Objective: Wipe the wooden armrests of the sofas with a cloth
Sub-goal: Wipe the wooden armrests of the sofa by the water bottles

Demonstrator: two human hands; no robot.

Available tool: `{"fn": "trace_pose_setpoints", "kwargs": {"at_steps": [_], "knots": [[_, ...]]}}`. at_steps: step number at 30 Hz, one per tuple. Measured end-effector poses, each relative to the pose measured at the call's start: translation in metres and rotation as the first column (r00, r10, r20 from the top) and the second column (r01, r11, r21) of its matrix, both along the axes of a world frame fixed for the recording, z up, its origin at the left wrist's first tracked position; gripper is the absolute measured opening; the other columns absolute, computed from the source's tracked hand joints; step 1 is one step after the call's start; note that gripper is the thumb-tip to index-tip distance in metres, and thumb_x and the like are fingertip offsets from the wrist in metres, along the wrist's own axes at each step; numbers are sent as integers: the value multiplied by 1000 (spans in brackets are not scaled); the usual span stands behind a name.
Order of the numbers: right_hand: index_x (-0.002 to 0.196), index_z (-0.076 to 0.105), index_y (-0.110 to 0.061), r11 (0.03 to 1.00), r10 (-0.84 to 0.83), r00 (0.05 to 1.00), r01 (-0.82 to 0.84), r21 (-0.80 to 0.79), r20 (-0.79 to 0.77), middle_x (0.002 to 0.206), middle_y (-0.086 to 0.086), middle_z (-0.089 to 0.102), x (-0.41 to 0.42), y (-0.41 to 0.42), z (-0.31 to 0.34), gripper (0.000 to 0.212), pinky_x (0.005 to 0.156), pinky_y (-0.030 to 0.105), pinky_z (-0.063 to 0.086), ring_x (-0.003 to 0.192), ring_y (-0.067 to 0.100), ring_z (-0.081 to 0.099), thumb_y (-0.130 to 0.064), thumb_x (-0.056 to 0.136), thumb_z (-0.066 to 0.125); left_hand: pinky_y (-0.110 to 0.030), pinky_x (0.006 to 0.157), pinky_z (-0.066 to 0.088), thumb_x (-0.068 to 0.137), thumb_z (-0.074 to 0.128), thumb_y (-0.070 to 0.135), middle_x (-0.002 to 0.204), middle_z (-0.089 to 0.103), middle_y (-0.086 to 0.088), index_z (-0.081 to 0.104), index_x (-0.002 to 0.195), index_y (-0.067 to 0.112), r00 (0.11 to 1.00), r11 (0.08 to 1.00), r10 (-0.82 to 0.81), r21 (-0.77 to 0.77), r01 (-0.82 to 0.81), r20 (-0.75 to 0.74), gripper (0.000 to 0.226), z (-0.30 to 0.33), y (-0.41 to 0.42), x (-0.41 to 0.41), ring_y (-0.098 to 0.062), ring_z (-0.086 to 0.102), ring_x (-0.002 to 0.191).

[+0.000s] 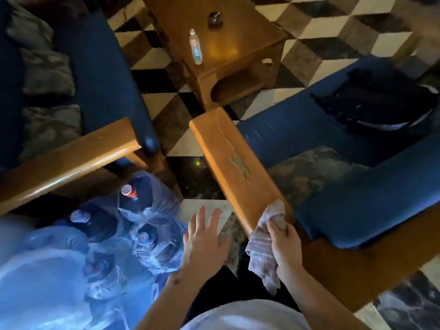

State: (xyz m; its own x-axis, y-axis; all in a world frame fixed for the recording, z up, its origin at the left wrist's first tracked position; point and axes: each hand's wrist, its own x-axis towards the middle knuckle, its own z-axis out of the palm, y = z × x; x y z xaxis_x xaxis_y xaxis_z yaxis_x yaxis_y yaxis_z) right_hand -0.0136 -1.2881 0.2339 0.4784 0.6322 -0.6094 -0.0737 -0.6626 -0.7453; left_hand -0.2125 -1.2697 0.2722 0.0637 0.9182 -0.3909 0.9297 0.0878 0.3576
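Grey cloth (266, 241), pinched in the right hand (284, 244), presses on the near end of the right sofa's wooden armrest (228, 156); the left hand (204, 236) hovers spread and empty. Scuffed patches lie ahead along that armrest, and the left sofa's armrest (71, 163) probably awaits wiping, so most work seems left.

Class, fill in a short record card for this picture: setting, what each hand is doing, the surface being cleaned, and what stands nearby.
setting: room with checkered floor and blue-cushioned wooden sofas
right hand: grips a grey cloth pressed on the near end of the armrest
left hand: open, fingers spread, holding nothing
armrest: wooden, with a worn patch mid-length
second armrest: at left, untouched
side table: holds a clear bottle and a small dark object
floor at left: large blue water jugs
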Motion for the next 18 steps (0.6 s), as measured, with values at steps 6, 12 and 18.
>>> {"fn": "trace_pose_setpoints", "kwargs": {"at_steps": [6, 12, 18], "knots": [[111, 61, -27, 994, 35, 999, -31, -108, 32, 94, -10, 63, 19, 47, -13, 23, 80, 34, 44, 91, 17, 61, -43, 96, 70, -52, 114, 33, 98, 49, 49, 165, 25, -2, 31, 154, 32, 978, 976, -207, -77, 205, -18, 61, -2, 76, 10, -30, 23, 149], [125, 61, -26, 964, -102, 980, 140, -226, 170, 113, 4, 68, 24, 52, -30, 35, 87, 39, 46, 95, 22, 62, -44, 96, 69, -52, 116, 33, 101, 50, 43, 165, 25, -9, 29, 157, 26, 877, 841, -480, -268, 470, 29, 62, -42, 152, 13, -35, 24, 149], [146, 46, -41, 837, -374, 830, 495, -235, 415, 124, 10, 73, -18, 71, -87, 55, 90, 51, 57, 103, 38, 68, -55, 96, 62, -46, 120, 29, 102, 52, 43, 165, 27, -8, 28, 160, 24, 770, 735, -620, -231, 638, 153, 65, -103, 250, 19, -31, 22, 150]]}}
